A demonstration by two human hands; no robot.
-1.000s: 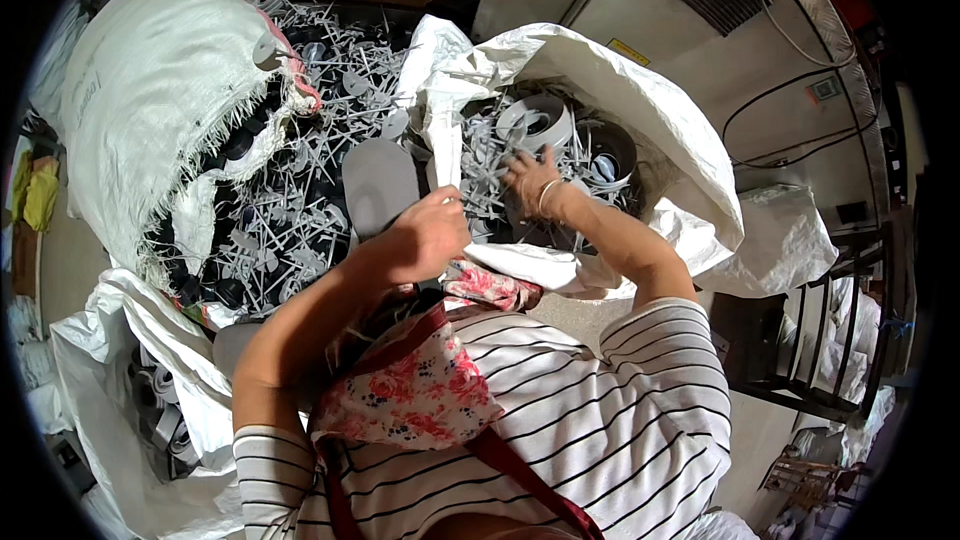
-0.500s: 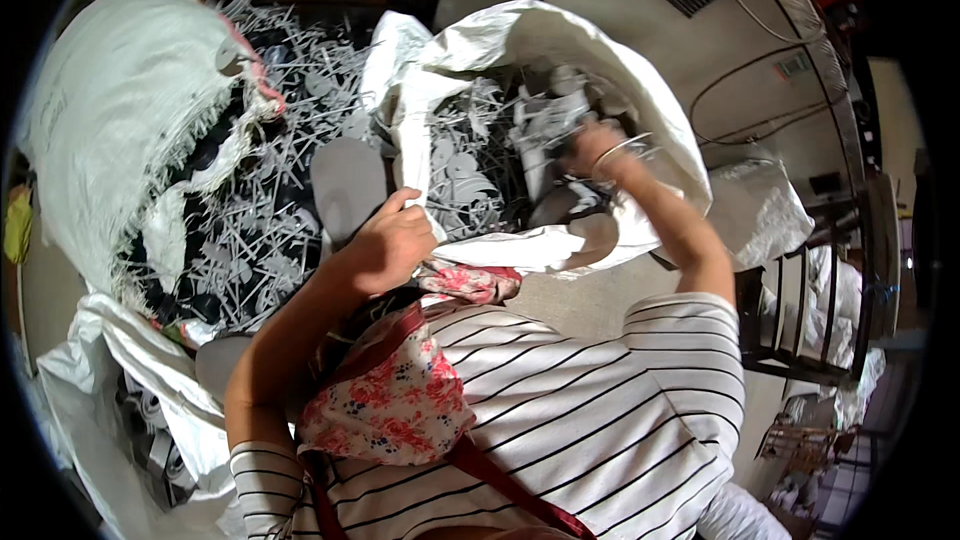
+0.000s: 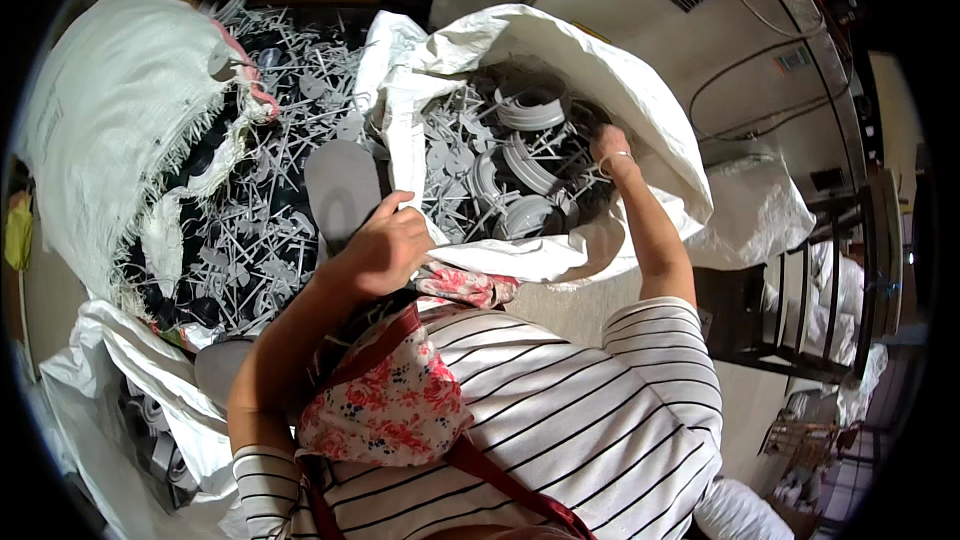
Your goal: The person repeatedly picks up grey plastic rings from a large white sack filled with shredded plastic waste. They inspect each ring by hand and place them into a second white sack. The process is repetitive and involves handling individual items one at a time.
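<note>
A large white woven sack [image 3: 655, 90] stands open in front of me. Inside it lie grey plastic scraps: thin sticks, round discs and several curved, ribbed ring pieces [image 3: 530, 112]. My left hand [image 3: 388, 248] is closed on the sack's near left rim, its index finger lying along the edge. Deep on the right side of the sack is my right hand [image 3: 608, 143], a bracelet on its wrist. Its fingers are curled downward among the scraps, and what they hold, if anything, is hidden.
Left of the sack is a heap of grey sticks and discs [image 3: 270, 180] with dark pieces, beside a bulging white sack [image 3: 120, 110]. A grey oval pad [image 3: 345, 185] rests between them. Another white sack [image 3: 120, 340] stands lower left. A metal cabinet [image 3: 640, 50] rises behind; a dark rack [image 3: 810, 290] stands right.
My right hand has moved slightly right within the sack, away from the grey pieces it was moving. Curved ring pieces now lie in plain sight there. The left hand stays at the rim.
</note>
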